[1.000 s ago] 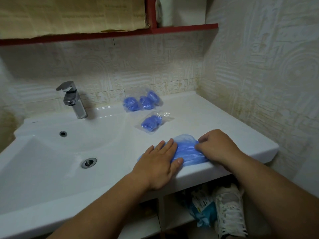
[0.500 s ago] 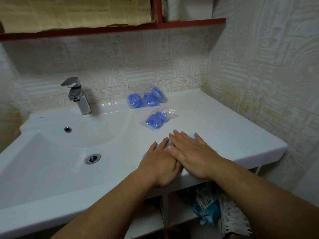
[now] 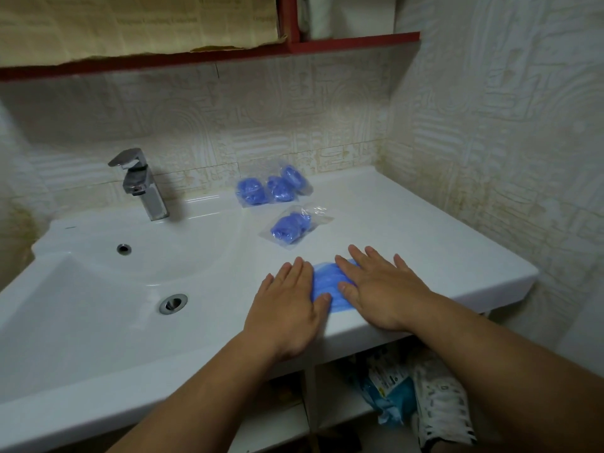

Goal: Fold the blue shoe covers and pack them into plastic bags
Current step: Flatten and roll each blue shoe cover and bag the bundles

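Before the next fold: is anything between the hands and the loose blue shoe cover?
Nothing visible. The right hand lies flat on the shoe cover, and the left hand rests against its left edge. The packed bags lie farther back on the counter, apart from it.

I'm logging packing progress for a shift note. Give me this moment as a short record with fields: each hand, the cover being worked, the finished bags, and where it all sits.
left hand: flat, fingers straight, at the left edge of the shoe cover
right hand: flat, pressing the cover's right part
shoe cover: blue, lying on the counter near its front edge, not yet bagged
near bag: clear plastic, blue covers inside, just beyond the hands
back bags: farther back, three blue bundles visible
counter: white, right of the basin
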Tool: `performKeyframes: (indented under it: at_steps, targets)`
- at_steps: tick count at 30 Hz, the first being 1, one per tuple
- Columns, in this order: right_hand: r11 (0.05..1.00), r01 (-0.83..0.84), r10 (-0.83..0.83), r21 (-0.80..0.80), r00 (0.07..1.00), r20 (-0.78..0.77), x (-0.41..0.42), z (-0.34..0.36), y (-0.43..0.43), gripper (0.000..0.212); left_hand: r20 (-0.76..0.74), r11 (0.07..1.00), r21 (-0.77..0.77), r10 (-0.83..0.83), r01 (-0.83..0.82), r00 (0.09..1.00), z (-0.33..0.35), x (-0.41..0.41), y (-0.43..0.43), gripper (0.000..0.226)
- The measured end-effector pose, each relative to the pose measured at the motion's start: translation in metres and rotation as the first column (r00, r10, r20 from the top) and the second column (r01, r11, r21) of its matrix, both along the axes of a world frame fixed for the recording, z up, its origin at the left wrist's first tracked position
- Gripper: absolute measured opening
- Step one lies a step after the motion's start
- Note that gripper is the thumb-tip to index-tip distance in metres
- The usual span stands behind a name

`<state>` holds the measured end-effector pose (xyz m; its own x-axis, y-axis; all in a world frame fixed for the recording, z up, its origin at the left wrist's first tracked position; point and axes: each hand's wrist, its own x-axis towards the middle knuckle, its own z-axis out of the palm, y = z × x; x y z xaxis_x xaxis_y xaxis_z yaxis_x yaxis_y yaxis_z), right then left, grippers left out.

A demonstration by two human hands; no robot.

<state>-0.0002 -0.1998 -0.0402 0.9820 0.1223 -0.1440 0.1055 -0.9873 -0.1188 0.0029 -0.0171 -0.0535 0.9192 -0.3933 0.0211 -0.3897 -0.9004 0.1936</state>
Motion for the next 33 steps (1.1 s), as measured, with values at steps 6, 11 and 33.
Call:
performKeyframes:
  at_steps: [6,11,33]
  targets:
    - [1.000,0.006,-0.006,0.024,1.000,0.007,-0.007,0.001,-0.011,0.063,0.316,0.943,-0.047,-0.299,0.330,0.900,0.004,-0.015,0.008,0.070]
    - [0.965,-0.085,0.080,0.250,0.996,0.030,-0.027,0.011,-0.029,0.086,0.303,0.932,-0.051,-0.327,0.358,0.895,0.010,-0.017,-0.001,0.048]
    - [0.805,-0.027,-0.143,0.593,0.961,0.239,-0.027,0.011,-0.060,0.021,0.171,0.978,-0.185,-0.062,0.094,0.983,0.022,0.002,-0.006,0.019]
